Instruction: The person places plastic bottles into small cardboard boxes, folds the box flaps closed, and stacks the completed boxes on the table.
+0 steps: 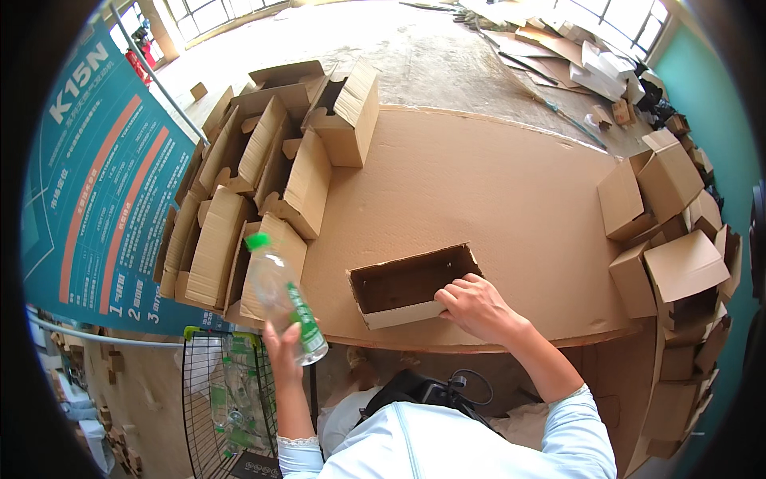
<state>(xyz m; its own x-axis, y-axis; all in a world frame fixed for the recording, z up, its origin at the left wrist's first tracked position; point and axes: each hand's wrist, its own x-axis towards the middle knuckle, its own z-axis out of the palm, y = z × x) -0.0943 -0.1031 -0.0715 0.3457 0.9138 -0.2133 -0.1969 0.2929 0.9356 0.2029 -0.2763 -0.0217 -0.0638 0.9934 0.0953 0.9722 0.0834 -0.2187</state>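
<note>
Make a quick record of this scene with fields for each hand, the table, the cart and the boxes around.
Left hand: holds clear green-capped bottle, tilted, cap up
Right hand: holds open box at its near right corner
Table: brown cardboard top
Cart: black wire, bottles inside
Left boxes: open, close together
Right boxes: jumbled pile

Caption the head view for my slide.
Left hand holding a bottle, right hand gripping an open box by its rim.

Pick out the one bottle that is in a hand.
The clear, green-capped bottle, tilted to the left and held in the left hand. The other bottles are in the black wire basket at the lower left.
</note>
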